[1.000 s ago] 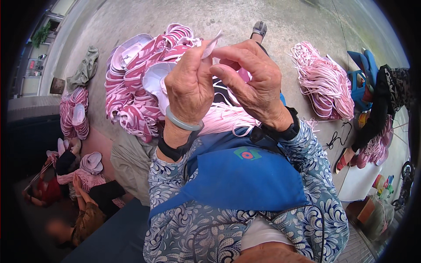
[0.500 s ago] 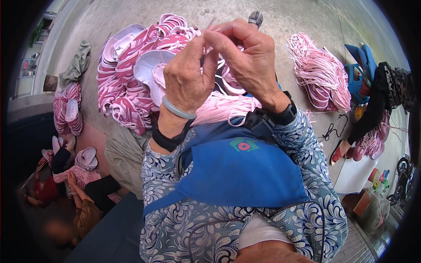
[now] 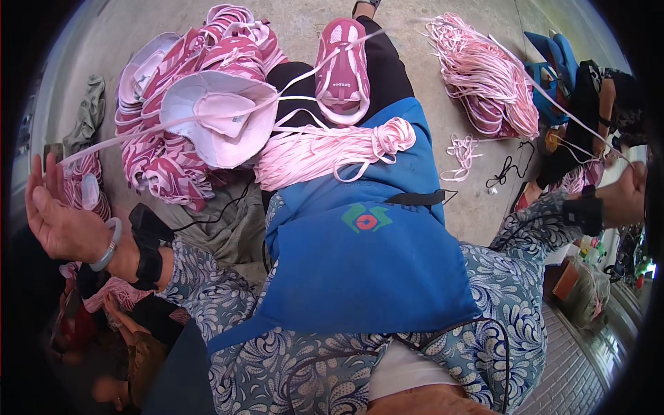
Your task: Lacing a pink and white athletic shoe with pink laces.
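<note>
A pale pink shoelace point(image 3: 166, 124) stretches from a pink mesh shoe upper point(image 3: 344, 76) that rests on my dark-trousered legs. My left hand point(image 3: 66, 218) is out at the far left, palm up, its fingers raised and loosely curled at one end of this lace. At the far right my right hand point(image 3: 620, 197) is closed on the lace's other length, its fingers partly lost at the dark rim. A thick bundle of pink shoelaces point(image 3: 325, 152), looped at one end, lies across my blue apron point(image 3: 373, 270) just below the shoe upper.
Stacked pink and white shoe uppers point(image 3: 218, 117) stand at my left. A pile of uppers with long laces point(image 3: 484, 76) lies on the floor at right, near a small tangle of laces point(image 3: 462, 155). Other people sit at lower left and at right, beside a blue chair point(image 3: 553, 62).
My hands have swung from close together above my lap to far apart on both sides, drawing the lace out. The shoe upper and lap bundle are now in full view.
</note>
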Tool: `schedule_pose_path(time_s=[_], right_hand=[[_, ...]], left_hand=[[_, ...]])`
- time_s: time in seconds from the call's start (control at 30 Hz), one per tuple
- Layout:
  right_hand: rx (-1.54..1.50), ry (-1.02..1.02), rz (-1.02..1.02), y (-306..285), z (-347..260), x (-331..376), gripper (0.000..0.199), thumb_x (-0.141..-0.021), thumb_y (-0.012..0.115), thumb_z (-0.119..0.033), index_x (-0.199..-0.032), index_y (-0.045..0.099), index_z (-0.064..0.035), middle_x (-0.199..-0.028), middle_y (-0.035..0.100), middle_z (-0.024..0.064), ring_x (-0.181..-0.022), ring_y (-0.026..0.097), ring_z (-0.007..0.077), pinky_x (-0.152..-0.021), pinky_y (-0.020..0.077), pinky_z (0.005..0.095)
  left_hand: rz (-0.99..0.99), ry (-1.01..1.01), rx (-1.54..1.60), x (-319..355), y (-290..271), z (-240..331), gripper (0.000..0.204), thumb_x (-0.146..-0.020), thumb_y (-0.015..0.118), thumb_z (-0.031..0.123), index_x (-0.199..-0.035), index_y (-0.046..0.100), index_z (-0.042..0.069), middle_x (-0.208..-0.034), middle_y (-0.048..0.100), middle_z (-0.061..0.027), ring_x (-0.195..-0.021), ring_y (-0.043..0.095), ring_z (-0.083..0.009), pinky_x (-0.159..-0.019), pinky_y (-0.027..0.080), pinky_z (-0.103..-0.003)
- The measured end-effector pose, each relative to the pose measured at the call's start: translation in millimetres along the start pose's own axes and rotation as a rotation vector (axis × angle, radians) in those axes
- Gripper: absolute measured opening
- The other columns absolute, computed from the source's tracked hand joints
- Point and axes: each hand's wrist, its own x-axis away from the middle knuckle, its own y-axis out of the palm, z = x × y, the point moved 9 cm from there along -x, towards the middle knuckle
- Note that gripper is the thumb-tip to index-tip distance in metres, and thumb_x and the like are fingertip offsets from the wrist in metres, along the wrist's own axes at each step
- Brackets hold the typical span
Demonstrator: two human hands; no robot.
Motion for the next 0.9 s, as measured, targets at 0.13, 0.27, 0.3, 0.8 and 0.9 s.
schedule_pose_path(time_s=[0.13,0.27,0.3,0.8,0.9], right_hand=[[0.258,0.221,-0.222,55,100,78,0.023,-0.091,0.05,-0.013,-0.102,0.055,0.0059,-0.065,0.043,-0.0029,-0.048,0.031,0.0044,-0.042,0.0223,0.0188],[0.588,0.199,-0.711,136,211,189,0.019,-0.087,0.059,-0.019,-0.094,0.067,-0.0041,-0.067,0.056,-0.0032,-0.058,0.046,0.0042,-0.05,0.0365,0.0189],[0.648,0.255,-0.815,146,233,213,0.019,-0.088,0.059,-0.019,-0.095,0.066,-0.0029,-0.073,0.059,-0.0013,-0.062,0.05,0.0062,-0.054,0.0398,0.0206],[0.794,0.316,-1.131,175,354,281,0.026,-0.085,0.06,-0.023,-0.1,0.059,-0.001,-0.086,0.062,0.0133,-0.071,0.061,0.0222,-0.062,0.0491,0.0306],[0.792,0.141,-1.206,184,351,286,0.015,-0.084,0.055,-0.013,-0.095,0.055,-0.0022,-0.078,0.055,0.0177,-0.069,0.058,0.031,-0.065,0.0465,0.037]], left_hand=[[-0.426,-0.184,0.334,52,82,4,0.04,-0.078,0.032,-0.012,-0.117,0.043,-0.01,-0.123,0.049,-0.025,-0.115,0.05,-0.0329,-0.098,0.044,-0.036],[-0.905,-0.114,0.265,145,194,6,0.044,-0.076,0.036,-0.014,-0.117,0.045,-0.003,-0.116,0.055,-0.0199,-0.111,0.055,-0.0264,-0.093,0.045,-0.031],[-0.935,-0.219,0.255,166,214,-4,0.037,-0.079,0.039,-0.011,-0.113,0.048,-0.001,-0.105,0.059,-0.0191,-0.102,0.059,-0.0264,-0.085,0.047,-0.032],[-1.136,-0.045,-0.187,241,360,-89,0.022,-0.091,0.047,0.021,-0.085,0.052,0.001,-0.084,0.059,-0.022,-0.075,0.056,-0.0424,-0.065,0.045,-0.047],[-1.199,-0.05,-0.309,255,364,-103,0.021,-0.092,0.043,0.02,-0.085,0.049,0.001,-0.075,0.059,-0.0241,-0.071,0.057,-0.0437,-0.062,0.045,-0.05]])
